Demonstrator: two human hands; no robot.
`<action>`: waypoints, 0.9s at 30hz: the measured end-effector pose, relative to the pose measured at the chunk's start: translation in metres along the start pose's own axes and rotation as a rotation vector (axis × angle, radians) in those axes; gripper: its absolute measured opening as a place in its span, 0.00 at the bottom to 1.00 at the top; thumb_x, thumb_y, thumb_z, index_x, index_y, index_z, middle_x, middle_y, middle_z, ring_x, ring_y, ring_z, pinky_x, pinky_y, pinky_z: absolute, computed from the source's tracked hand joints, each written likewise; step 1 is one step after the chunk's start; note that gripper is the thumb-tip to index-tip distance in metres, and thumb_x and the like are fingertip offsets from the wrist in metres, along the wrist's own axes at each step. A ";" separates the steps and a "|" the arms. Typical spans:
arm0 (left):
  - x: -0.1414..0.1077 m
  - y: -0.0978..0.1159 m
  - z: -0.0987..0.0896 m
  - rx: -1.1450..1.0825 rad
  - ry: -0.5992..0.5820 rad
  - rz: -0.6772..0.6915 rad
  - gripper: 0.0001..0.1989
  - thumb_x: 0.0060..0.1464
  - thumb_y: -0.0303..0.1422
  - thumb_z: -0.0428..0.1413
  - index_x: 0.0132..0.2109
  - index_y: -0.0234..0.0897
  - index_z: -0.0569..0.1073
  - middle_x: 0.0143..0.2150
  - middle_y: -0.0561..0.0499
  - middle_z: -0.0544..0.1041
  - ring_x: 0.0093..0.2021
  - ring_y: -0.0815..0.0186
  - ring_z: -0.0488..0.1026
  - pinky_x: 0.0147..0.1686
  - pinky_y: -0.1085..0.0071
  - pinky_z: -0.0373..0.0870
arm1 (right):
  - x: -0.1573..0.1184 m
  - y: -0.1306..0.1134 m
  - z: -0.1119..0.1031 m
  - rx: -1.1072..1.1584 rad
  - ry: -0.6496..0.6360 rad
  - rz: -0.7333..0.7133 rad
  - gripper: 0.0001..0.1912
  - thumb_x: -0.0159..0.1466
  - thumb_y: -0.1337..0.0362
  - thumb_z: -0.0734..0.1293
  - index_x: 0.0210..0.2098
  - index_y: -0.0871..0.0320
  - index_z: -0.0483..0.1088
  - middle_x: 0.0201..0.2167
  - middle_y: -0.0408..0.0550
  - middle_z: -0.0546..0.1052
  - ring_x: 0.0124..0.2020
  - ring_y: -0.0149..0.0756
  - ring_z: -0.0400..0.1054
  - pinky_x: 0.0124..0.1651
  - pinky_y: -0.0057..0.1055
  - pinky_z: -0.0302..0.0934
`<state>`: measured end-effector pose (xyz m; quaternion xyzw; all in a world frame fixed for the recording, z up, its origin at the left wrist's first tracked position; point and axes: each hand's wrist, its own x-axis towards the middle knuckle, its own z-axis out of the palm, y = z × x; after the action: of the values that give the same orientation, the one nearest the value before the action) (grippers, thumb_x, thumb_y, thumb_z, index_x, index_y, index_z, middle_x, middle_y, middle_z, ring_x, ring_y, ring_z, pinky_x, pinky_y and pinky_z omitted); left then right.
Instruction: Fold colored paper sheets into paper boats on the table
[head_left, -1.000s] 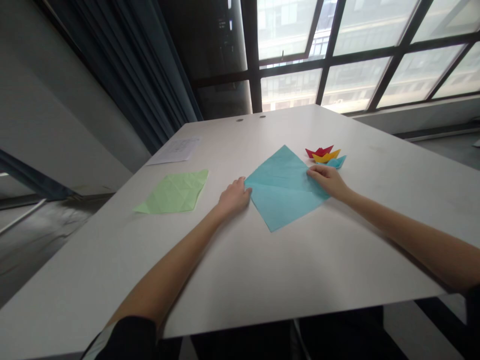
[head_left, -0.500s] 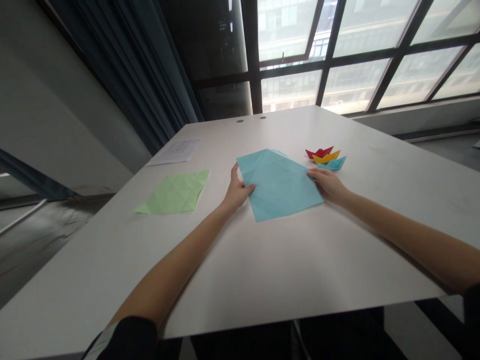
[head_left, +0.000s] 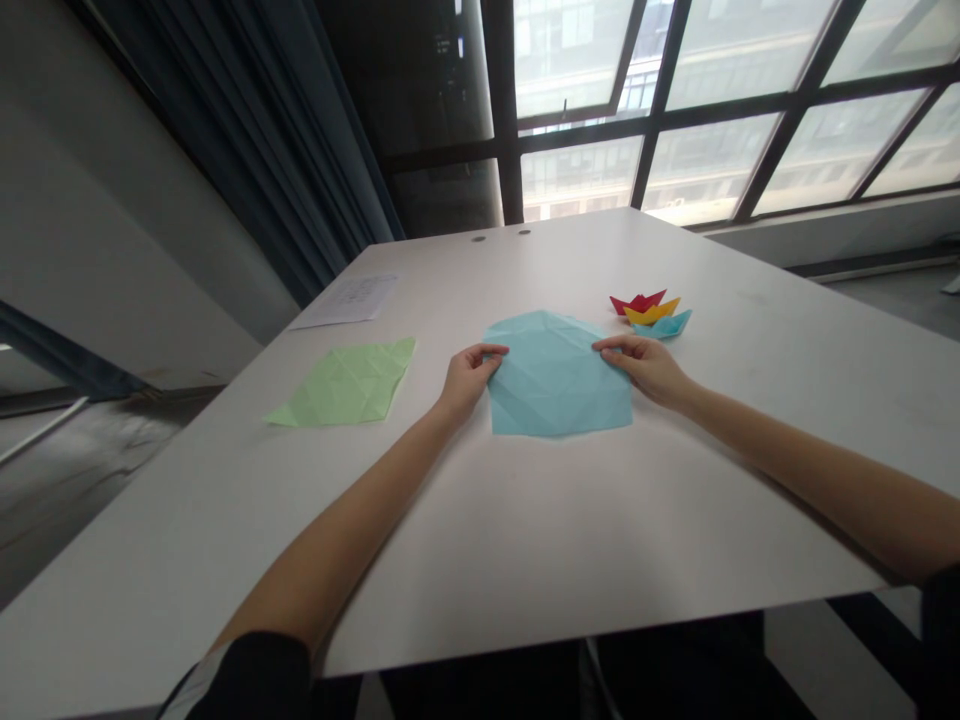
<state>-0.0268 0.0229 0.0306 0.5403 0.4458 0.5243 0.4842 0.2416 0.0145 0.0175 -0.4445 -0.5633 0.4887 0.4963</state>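
Note:
A creased sheet of light blue paper point(head_left: 556, 385) is between my hands over the middle of the table. My left hand point(head_left: 472, 375) pinches its left edge, thumb and fingers closed on the paper. On the opposite edge, my right hand point(head_left: 645, 365) holds the sheet between thumb and fingertips. The paper bulges a little, and its far edge bends. Just beyond my right hand sit three folded paper boats: a red one point(head_left: 634, 302), a yellow one point(head_left: 651, 312) and a light blue one point(head_left: 664, 326).
A creased light green paper sheet point(head_left: 349, 384) lies left of my left hand. Farther back on the left is a white printed sheet point(head_left: 349, 300). The white table point(head_left: 525, 540) runs back toward the windows, with a dark blue curtain point(head_left: 300, 130) at the left.
The blue sheet has turned and come down flatter, its near edge now roughly level. Both hands have shifted their hold on its edges, and the right hand has moved slightly left.

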 end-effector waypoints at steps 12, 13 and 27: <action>-0.010 0.009 0.003 -0.046 -0.165 -0.076 0.20 0.32 0.34 0.66 0.37 0.33 0.76 0.31 0.51 0.75 0.29 0.71 0.68 0.31 0.75 0.63 | -0.002 0.001 0.002 -0.024 -0.023 -0.033 0.23 0.44 0.54 0.74 0.38 0.55 0.74 0.31 0.44 0.75 0.30 0.32 0.67 0.33 0.32 0.64; -0.010 0.009 0.003 -0.036 -0.161 -0.072 0.20 0.32 0.34 0.66 0.37 0.33 0.76 0.31 0.51 0.75 0.29 0.71 0.68 0.31 0.75 0.64 | -0.001 0.001 0.002 -0.054 -0.013 -0.048 0.23 0.44 0.54 0.74 0.38 0.55 0.74 0.31 0.44 0.75 0.30 0.33 0.67 0.33 0.32 0.64; -0.011 0.009 0.008 -0.137 -0.089 -0.148 0.21 0.31 0.33 0.67 0.38 0.32 0.77 0.28 0.50 0.77 0.26 0.71 0.69 0.31 0.72 0.67 | -0.003 0.000 0.007 -0.008 0.039 0.014 0.18 0.44 0.55 0.74 0.33 0.56 0.75 0.24 0.43 0.75 0.23 0.30 0.66 0.29 0.30 0.64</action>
<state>-0.0196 0.0101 0.0384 0.4941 0.4256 0.4918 0.5770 0.2346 0.0106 0.0165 -0.4600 -0.5523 0.4810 0.5020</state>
